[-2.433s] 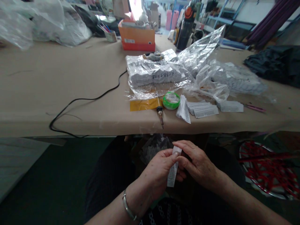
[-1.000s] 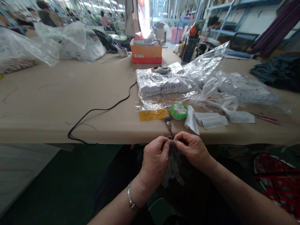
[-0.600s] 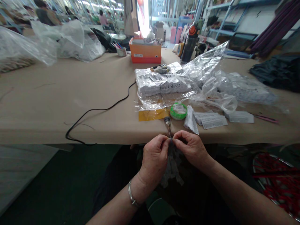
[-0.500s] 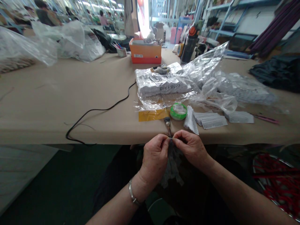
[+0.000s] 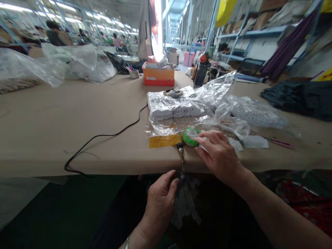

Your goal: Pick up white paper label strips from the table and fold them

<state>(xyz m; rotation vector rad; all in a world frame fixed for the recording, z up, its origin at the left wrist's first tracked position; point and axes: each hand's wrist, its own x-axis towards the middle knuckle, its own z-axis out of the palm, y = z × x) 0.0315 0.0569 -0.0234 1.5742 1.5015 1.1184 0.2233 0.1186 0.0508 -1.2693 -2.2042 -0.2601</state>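
In the head view, the right hand (image 5: 223, 159) is nearest the flat white paper slips (image 5: 235, 144), which poke out right of the round green tub (image 5: 190, 142); I can't tell if its grip has one. The left hand (image 5: 159, 200), closer to the person than the tub, has finger and thumb apart, nothing seen between. Left of the tub, a thin metal iron (image 5: 181, 150) points toward the person, above thin, cloudy strips (image 5: 185, 200).

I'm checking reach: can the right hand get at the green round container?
Probably yes: the right hand is at the right edge of the green round container, with nothing visible in between.
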